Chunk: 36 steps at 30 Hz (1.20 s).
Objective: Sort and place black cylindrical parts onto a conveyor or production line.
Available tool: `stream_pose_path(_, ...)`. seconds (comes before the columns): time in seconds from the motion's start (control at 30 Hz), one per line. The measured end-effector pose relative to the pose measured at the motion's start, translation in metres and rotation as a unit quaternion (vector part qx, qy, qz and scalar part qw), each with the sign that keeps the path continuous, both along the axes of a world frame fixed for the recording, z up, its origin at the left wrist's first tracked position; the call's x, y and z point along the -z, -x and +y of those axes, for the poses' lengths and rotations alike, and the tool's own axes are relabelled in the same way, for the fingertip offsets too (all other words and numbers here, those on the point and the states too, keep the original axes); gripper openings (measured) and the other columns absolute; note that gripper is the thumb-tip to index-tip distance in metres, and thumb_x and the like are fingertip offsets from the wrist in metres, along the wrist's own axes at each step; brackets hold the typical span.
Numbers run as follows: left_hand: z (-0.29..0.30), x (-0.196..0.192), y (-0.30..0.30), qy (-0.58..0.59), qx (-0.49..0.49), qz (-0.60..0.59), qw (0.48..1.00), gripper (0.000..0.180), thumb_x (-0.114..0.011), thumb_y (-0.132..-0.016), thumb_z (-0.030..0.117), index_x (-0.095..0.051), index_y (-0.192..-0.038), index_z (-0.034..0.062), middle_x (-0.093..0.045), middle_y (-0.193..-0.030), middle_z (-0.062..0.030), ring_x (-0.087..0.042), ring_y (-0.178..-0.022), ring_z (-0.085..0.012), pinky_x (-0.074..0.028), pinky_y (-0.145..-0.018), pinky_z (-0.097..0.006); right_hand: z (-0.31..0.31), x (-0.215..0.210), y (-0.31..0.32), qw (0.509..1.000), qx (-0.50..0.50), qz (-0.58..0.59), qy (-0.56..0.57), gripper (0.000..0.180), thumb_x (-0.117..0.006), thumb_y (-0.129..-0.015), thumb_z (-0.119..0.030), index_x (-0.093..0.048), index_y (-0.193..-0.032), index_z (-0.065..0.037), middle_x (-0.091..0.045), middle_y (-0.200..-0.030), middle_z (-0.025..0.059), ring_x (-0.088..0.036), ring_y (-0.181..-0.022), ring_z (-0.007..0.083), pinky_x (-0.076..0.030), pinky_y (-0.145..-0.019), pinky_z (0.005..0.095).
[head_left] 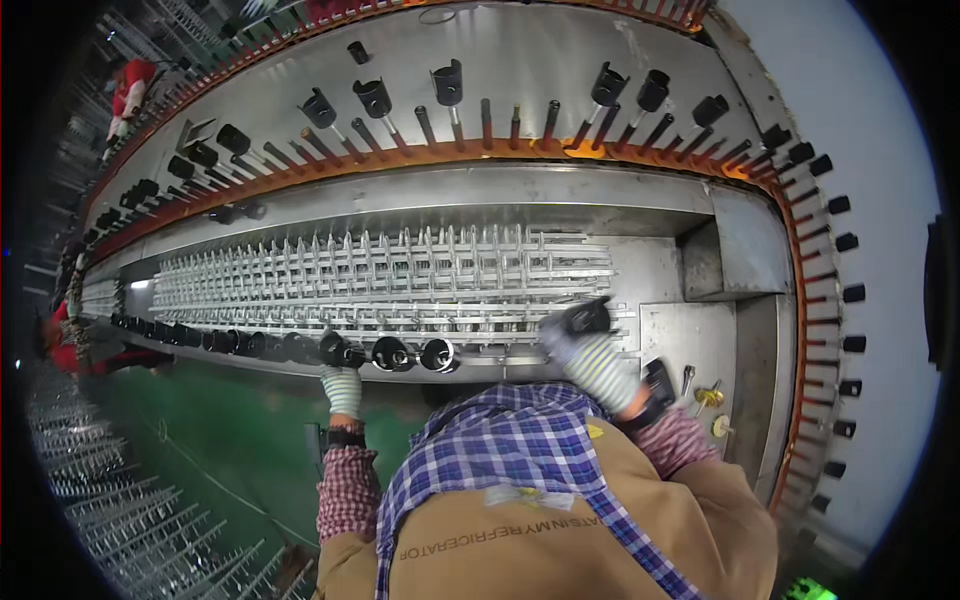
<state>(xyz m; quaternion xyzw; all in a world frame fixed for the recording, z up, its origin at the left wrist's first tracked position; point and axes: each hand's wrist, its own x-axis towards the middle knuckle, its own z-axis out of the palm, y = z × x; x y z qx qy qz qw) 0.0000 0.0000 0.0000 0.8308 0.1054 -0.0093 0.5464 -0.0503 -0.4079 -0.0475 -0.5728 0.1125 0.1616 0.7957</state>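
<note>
My left hand, in a pale striped glove, grips a black cup-shaped part at the near edge of the metal rack. Just right of it, two more black cup-shaped parts sit in the same row with their round openings showing. My right hand, gloved alike and smeared by motion, is over the rack's right end. Its fingers are closed around another black cup-shaped part.
Beyond the rack, a conveyor with upright rods, some topped by black parts, curves round to the right. A black device, a metal tool and brass-coloured pieces lie at right. Another person is at far left.
</note>
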Motion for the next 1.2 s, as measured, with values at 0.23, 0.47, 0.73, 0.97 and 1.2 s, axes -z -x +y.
stream_pose_path(0.23, 0.067, -0.025, 0.039, 0.301, -0.135, -0.019, 0.944, 0.013, -0.050, -0.075, 0.010, -0.056, -0.085, 0.0049, -0.055, -0.073, -0.0039, -0.045, -0.059, -0.0096, -0.037, -0.048, -0.022, 0.095, -0.088, 0.110, 0.667, -0.070, -0.173, 0.721, 0.033, -0.049, -0.079, -0.019, -0.048, -0.111, -0.019, -0.051, -0.056, 0.0111, -0.052, -0.052, 0.0294, -0.040, -0.047, 0.0411)
stream_pose_path(0.47, 0.122, -0.032, -0.049, 0.708, -0.347, 0.054, 0.612, 0.031, -0.048, -0.080, 0.033, -0.053, -0.100, 0.0103, -0.052, -0.094, -0.0053, -0.048, -0.086, -0.0188, -0.038, -0.079, -0.032, 0.079, -0.028, 0.136, 0.378, -0.232, -0.058, 0.894, 0.033, -0.053, -0.073, -0.015, -0.052, -0.105, -0.007, -0.058, -0.077, 0.0084, -0.057, -0.065, 0.0210, -0.044, -0.056, 0.0358)
stream_pose_path(0.73, 0.131, -0.020, -0.060, 0.650, -0.321, -0.073, 0.685, 0.007, -0.055, -0.073, 0.014, -0.051, -0.074, 0.0088, -0.052, -0.067, -0.0025, -0.049, -0.056, -0.0130, -0.041, -0.052, -0.025, 0.111, -0.098, 0.092, 0.847, 0.310, -0.066, 0.426, 0.042, -0.035, -0.089, -0.028, -0.040, -0.120, 0.001, -0.051, -0.110, 0.0143, -0.052, -0.095, 0.0191, -0.042, -0.082, 0.0295)
stream_pose_path(0.97, 0.137, -0.036, -0.053, 0.610, -0.355, -0.117, 0.698, 0.021, -0.052, -0.075, 0.009, -0.044, -0.094, 0.0027, -0.052, -0.070, -0.0058, -0.051, -0.055, -0.0132, -0.044, -0.050, -0.026, 0.136, -0.158, 0.040, 0.810, 0.276, -0.145, 0.497, 0.040, -0.039, -0.088, -0.024, -0.041, -0.119, 0.001, -0.051, -0.109, 0.0145, -0.051, -0.096, 0.0194, -0.040, -0.084, 0.0282)
stream_pose_path(1.2, 0.128, -0.092, 0.019, 0.557, -0.265, -0.229, 0.753, 0.032, -0.055, -0.080, 0.009, -0.037, -0.106, 0.0037, -0.052, -0.089, -0.0091, -0.053, -0.077, -0.0169, -0.049, -0.068, -0.030, 0.130, -0.208, 0.010, 0.795, 0.251, -0.267, 0.484, 0.039, -0.042, -0.086, -0.020, -0.041, -0.118, 0.001, -0.052, -0.108, 0.0146, -0.050, -0.098, 0.0196, -0.039, -0.086, 0.0269)
